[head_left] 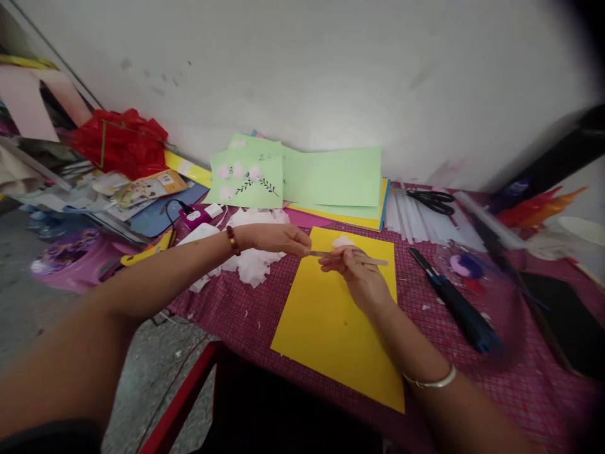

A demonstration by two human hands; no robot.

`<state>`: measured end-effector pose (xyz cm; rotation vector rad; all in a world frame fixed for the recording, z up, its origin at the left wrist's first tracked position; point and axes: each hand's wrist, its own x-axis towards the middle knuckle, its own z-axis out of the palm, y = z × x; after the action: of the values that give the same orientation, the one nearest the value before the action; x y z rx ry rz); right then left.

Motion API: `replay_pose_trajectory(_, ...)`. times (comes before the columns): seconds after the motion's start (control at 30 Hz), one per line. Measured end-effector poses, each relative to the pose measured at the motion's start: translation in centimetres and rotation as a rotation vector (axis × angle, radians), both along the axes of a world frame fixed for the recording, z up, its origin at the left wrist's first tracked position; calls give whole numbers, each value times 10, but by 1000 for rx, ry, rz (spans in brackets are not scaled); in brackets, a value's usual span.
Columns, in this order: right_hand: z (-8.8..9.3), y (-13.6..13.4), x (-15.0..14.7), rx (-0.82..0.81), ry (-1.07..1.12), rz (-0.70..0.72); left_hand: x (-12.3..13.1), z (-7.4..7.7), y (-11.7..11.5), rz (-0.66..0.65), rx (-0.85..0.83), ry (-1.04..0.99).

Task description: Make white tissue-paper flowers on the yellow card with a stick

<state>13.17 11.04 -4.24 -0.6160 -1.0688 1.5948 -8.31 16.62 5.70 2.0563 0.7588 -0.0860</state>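
My left hand [276,238] reaches across from the left, fingers pinched on the near end of a thin wooden stick [378,260]. My right hand [362,277] is closed round the same stick above a yellow paper sheet [331,328]. A small pale paper piece [342,241] lies on the sheet just beyond my fingers. A heap of white tissue scraps [253,263] sits under my left wrist. What the stick's tip touches is hidden.
Green cards [331,176], one with pink flowers [246,180], lean on the wall. Black scissors [432,200] lie on white strips. A dark blue tool [454,299] lies right of the sheet. Red plastic [120,142] and clutter fill the left. The checked tablecloth [236,315] ends near me.
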Motion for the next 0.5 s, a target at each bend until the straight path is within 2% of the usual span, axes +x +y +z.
replay_pose_trajectory(0.13,17,-12,0,0,69,47,7,18,-34,51,59,11)
replay_pose_trajectory(0.23,45,-32,10,66,67,91,20,37,-73,128,76,-73)
replay_pose_trajectory(0.33,78,-57,24,175,5,55,30,57,-103,102,19,-152)
replay_pose_trajectory(0.43,104,-78,30,270,-42,-11,33,74,-113,67,61,-175)
replay_pose_trajectory(0.5,113,-87,28,294,-61,-25,33,80,-114,44,96,-173)
